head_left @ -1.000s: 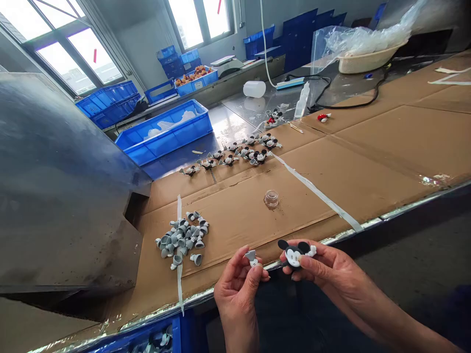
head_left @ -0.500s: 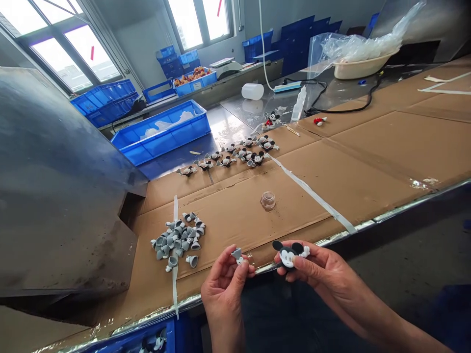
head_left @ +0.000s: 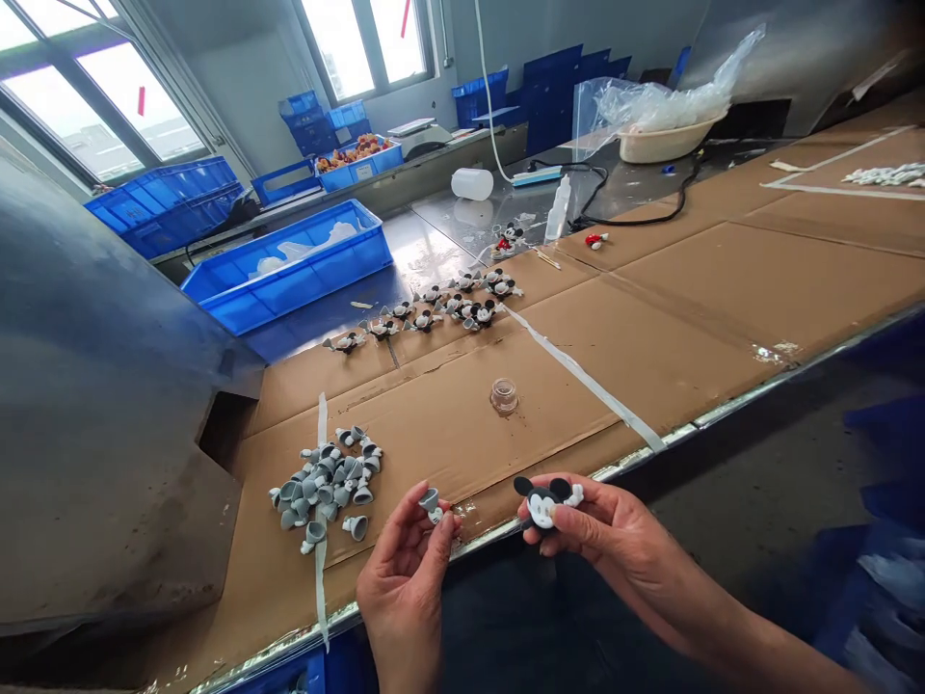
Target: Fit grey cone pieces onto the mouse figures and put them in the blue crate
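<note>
Brown cardboard (head_left: 694, 328) covers the long table, and blue plastic crates (head_left: 285, 265) stand at upper left. Fingers of the left hand (head_left: 401, 578) pinch a small grey bell (head_left: 431, 500); the right hand (head_left: 607, 530) grips a flat black-and-white mouse toy (head_left: 541, 503), both near the table edge.

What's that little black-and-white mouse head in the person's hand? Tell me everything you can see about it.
It's a small Mickey Mouse head, apparently molded plastic or rubber, with two round black ears, a black crown and a white face with dark eyes. A white piece, perhaps a gloved hand, sticks out at one side. The right hand grips it between thumb and fingers, tilted, face up, held in the air, and nothing else touches it.
</note>
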Available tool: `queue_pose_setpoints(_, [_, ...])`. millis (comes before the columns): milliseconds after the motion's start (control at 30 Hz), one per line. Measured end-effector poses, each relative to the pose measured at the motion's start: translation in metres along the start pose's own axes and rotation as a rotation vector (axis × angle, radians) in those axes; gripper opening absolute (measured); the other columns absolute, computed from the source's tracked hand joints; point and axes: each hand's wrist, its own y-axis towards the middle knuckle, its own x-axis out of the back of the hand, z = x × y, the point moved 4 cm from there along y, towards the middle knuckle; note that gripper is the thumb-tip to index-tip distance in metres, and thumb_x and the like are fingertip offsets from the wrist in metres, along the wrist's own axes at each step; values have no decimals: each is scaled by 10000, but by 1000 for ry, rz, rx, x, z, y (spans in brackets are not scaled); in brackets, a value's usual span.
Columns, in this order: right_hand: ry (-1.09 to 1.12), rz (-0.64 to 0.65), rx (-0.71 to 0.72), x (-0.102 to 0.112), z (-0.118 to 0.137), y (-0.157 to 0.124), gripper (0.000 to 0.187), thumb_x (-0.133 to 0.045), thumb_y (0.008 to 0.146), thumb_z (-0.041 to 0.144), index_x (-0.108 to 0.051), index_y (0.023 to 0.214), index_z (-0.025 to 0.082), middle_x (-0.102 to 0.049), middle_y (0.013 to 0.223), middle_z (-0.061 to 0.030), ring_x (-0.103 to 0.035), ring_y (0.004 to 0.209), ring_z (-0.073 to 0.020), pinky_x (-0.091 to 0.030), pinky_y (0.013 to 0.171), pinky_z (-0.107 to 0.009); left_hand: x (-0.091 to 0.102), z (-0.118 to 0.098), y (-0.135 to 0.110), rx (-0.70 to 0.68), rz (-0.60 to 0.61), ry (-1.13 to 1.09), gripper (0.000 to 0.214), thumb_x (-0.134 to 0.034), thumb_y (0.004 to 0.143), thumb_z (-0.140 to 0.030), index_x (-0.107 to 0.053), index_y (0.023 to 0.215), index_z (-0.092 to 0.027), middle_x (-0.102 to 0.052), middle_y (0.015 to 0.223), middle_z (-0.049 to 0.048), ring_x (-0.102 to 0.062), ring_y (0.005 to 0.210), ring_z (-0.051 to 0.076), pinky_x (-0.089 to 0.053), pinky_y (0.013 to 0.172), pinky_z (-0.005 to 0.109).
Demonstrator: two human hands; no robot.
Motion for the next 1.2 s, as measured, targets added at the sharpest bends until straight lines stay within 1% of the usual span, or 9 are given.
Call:
queue_pose_setpoints(100, [4,-3,-1,0,1,-1,343,-801,805,407,-717,1056,188,-743,944,-60,-680,859,-166,-511,767,-264,1,2,-1,3,-2,17,503,-939,579,-311,-766,1033,-185,-780,857,54,-743,763,151,-613,721,180])
queue_pose_setpoints(300, [18,1,-2,1,0,0,340,-797,811,398,-710,1063,187,-739,953,-54,-677,862,-166,-513,770,-266,5,3,3,-25,2,77,468,-951,543,-302,-793,972,-200,-766,743,28,-733,641,153,-625,636,189])
queue_pose_setpoints(400, [18,-2,0,2,0,1,347,-804,803,398,-709,1056,181,-733,929,-48,-674,851,-161,-512,768,-262,4,2,1,-33,-5,83,445,-958,524,-287,-802,934,-209,-778,767,32,-743,662,157,-621,647,176])
queue_pose_setpoints(567, [30,-11,4,2,1,-1,341,-805,805,388,-707,1062,187,-732,940,-39,-678,847,-150,-511,773,-254,-1,4,-2,1,66,-3,465,-931,598,-299,-786,1034,-228,-788,840,50,-751,739,156,-611,738,188])
queue_pose_setpoints(733, [40,-6,20,2,2,-1,323,-798,815,379,-708,1056,184,-733,945,-41,-681,836,-147,-512,763,-252,-3,13,-3,58,187,-70,455,-878,689,-332,-763,1121,-242,-776,884,58,-735,754,153,-612,775,235])
queue_pose_setpoints(833, [43,7,22,2,2,-1,315,-791,824,370,-707,1065,184,-732,949,-38,-680,832,-141,-513,753,-244,-3,16,-6,76,185,-69,438,-862,711,-336,-762,1127,-243,-774,952,62,-715,756,135,-595,801,231])
queue_pose_setpoints(933, [45,11,21,3,2,-1,319,-788,828,364,-702,1075,181,-729,956,-40,-682,838,-139,-519,760,-239,-5,17,-8,79,183,-48,417,-841,735,-368,-761,1130,-258,-766,948,42,-678,750,105,-555,829,204])
queue_pose_setpoints(1100, [28,29,30,0,3,-3,335,-779,834,374,-688,1085,171,-721,937,-46,-688,848,-143,-533,775,-236,-11,11,-11,-37,240,100,459,-818,745,-454,-752,1146,-241,-710,808,9,-598,665,87,-519,728,185])
queue_pose_setpoints(1200, [11,68,66,-2,5,-2,363,-764,842,369,-662,1141,188,-717,926,-45,-687,826,-138,-547,741,-227,-17,9,-16,10,267,91,366,-822,739,-446,-737,1038,-253,-727,807,1,-627,652,96,-530,709,192])
